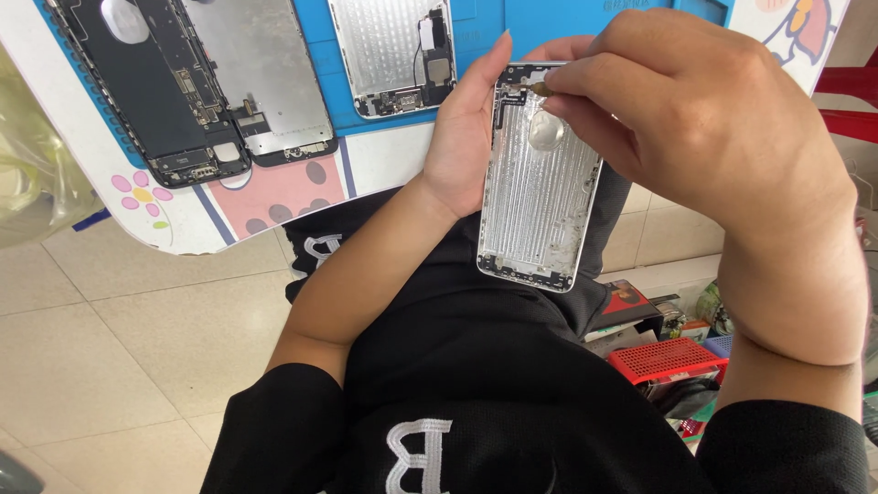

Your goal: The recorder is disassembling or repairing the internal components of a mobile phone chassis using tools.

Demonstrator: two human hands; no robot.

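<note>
Nearest the camera is the person's lap in black clothes [476, 384], above a tiled floor [110, 348]. A red basket [666, 359] sits low at the right among small clutter.

Above the lap, the left hand [471, 137] cradles an empty silver phone shell [538, 178] from its left edge, inner side facing up; the fingers are curled around the back, with fingertips showing along the shell's top edge. The shell is held in the air, just off the near edge of the table [183, 210], not resting on it.

The right hand [695, 110] comes in from the right, fingers pinched closed on a small brass-coloured tool tip [540, 89] that touches the shell near its top left corner.

Farther off, on a blue mat [320, 64] on the table, lie an opened phone with dark circuit boards [151, 91], a metal-backed screen panel [265, 78] just beside it, and another silver shell [393, 55] nearer the mat's middle.
</note>
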